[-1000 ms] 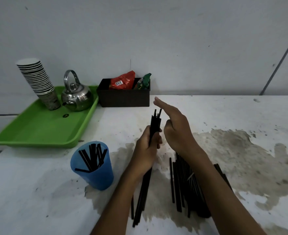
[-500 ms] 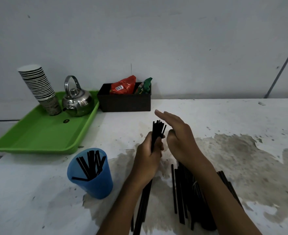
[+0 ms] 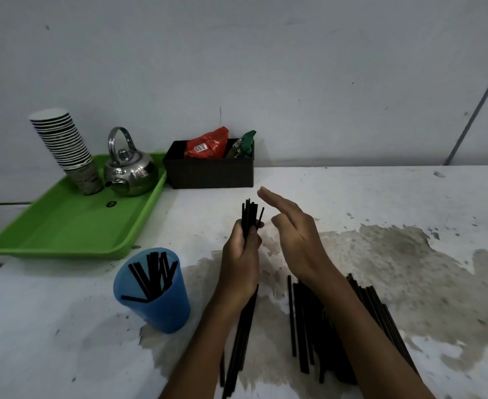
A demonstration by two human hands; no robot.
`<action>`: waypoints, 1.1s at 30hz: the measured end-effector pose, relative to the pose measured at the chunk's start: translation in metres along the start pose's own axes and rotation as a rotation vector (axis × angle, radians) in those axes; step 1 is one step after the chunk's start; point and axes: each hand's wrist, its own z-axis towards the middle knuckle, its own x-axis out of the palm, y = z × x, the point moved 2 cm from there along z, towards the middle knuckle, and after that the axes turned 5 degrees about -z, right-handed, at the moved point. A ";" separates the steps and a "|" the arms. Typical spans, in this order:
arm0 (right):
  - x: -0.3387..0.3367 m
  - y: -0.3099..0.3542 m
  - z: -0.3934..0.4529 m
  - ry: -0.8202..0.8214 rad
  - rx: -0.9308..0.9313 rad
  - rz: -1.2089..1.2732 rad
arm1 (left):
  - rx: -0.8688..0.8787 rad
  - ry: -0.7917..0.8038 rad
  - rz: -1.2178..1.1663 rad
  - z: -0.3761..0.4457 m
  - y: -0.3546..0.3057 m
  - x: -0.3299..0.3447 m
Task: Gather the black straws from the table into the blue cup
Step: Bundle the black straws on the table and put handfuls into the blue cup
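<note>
My left hand [image 3: 241, 263] grips a bundle of black straws [image 3: 250, 217] near its upper end; the tops fan out above my fist and the long lower ends run down past my wrist to the table. My right hand [image 3: 291, 237] hovers just right of the bundle, palm flat, fingers apart, holding nothing. A blue cup [image 3: 153, 295] stands left of my left forearm with several black straws inside. A pile of loose black straws [image 3: 308, 321] lies on the table under my right forearm, partly hidden by it.
A green tray [image 3: 64, 226] at the back left carries a stack of paper cups [image 3: 64, 148] and a steel kettle [image 3: 130, 171]. A black box [image 3: 211, 174] with snack packets sits against the wall. The white table [image 3: 380, 203] has a large brownish stain on the right.
The bundle in my left hand has slid lower, so less of it sticks out above my fist. My right hand has stayed open beside the tips.
</note>
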 end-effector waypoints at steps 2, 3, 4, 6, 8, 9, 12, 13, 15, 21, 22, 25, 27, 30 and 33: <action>0.002 0.002 -0.003 -0.008 0.036 0.070 | -0.011 -0.045 -0.042 -0.003 -0.006 -0.004; 0.004 0.002 -0.004 -0.009 0.054 0.101 | 0.005 -0.059 -0.059 -0.003 -0.010 -0.006; 0.006 0.002 -0.004 -0.009 0.071 0.131 | 0.023 -0.069 -0.081 -0.004 -0.015 -0.007; 0.010 0.003 -0.006 0.001 0.104 0.185 | 0.037 -0.086 -0.116 -0.007 -0.027 -0.010; 0.015 0.005 -0.011 0.032 0.131 0.187 | 0.053 -0.093 -0.135 -0.013 -0.042 -0.013; 0.017 0.006 -0.015 0.059 0.125 0.149 | 0.072 -0.090 -0.142 -0.016 -0.049 -0.015; 0.030 0.008 -0.028 0.163 0.096 0.073 | 0.149 -0.089 -0.128 -0.027 -0.072 -0.023; 0.036 0.010 -0.033 0.197 0.088 0.083 | 0.173 -0.093 -0.110 -0.031 -0.080 -0.027; 0.051 0.017 -0.045 0.293 0.054 0.088 | 0.199 -0.098 -0.093 -0.040 -0.096 -0.036; 0.094 0.035 -0.080 0.335 -0.008 -0.050 | 0.290 -0.130 -0.172 -0.055 -0.129 -0.078; 0.099 0.036 -0.085 0.308 -0.025 -0.097 | 0.290 -0.127 -0.189 -0.057 -0.132 -0.086; 0.108 0.035 -0.092 0.267 -0.039 -0.149 | 0.307 -0.140 -0.244 -0.059 -0.139 -0.108; 0.112 0.034 -0.093 0.239 -0.029 -0.167 | 0.335 -0.154 -0.281 -0.057 -0.139 -0.120; 0.118 0.031 -0.093 0.217 0.005 -0.224 | 0.371 -0.190 -0.284 -0.050 -0.133 -0.131; 0.121 0.030 -0.095 0.202 0.017 -0.267 | 0.380 -0.242 -0.257 -0.045 -0.125 -0.137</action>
